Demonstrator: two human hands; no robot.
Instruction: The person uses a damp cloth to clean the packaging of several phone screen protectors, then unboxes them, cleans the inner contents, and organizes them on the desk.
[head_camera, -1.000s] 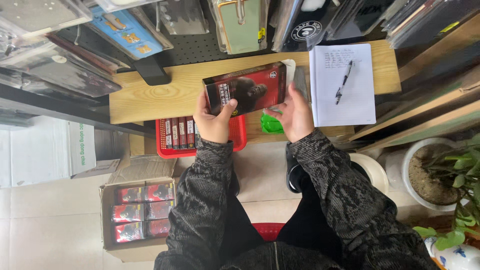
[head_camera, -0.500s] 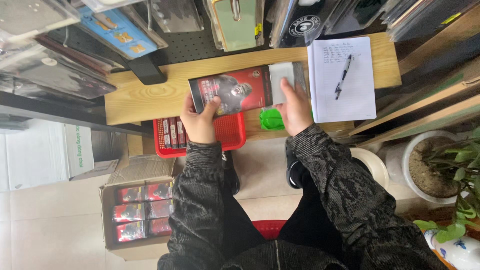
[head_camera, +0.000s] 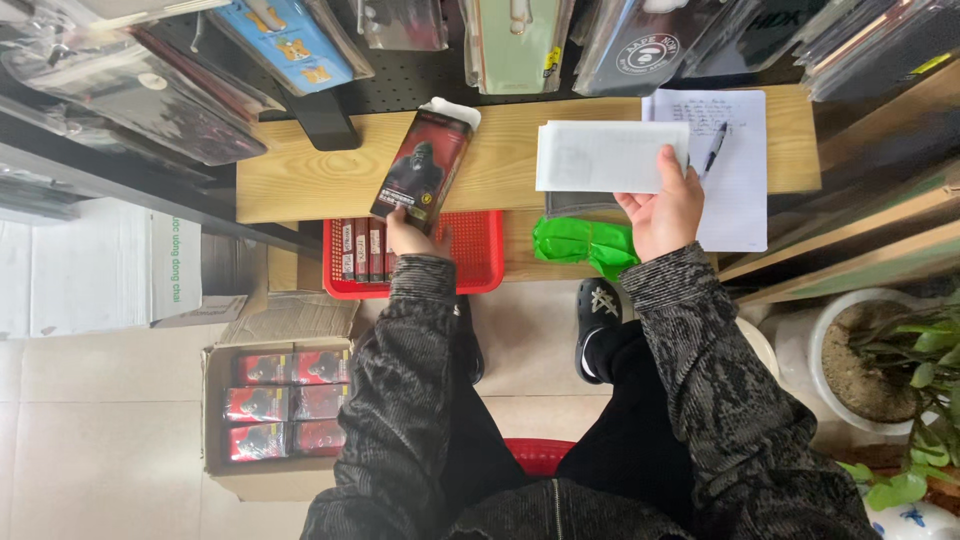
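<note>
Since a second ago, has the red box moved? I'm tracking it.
Yes. The red box, in the left hand, went left along the wooden shelf, away from the notepad.

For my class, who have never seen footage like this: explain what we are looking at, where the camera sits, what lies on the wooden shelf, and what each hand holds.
There is no machine here. A seated person wears a camera on the head, so the single picture looks straight down over their arms and lap.

The left hand holds a slim red and black box, with something white at its far end. The right hand holds a white sheet flat above the wooden shelf.

On the shelf lie a written paper with a pen on it. Just below the shelf sit a red basket with similar boxes standing in it and a green bag. On the floor, a carton holds more red boxes. Packaged goods hang at the top, and a potted plant stands to the right.
</note>
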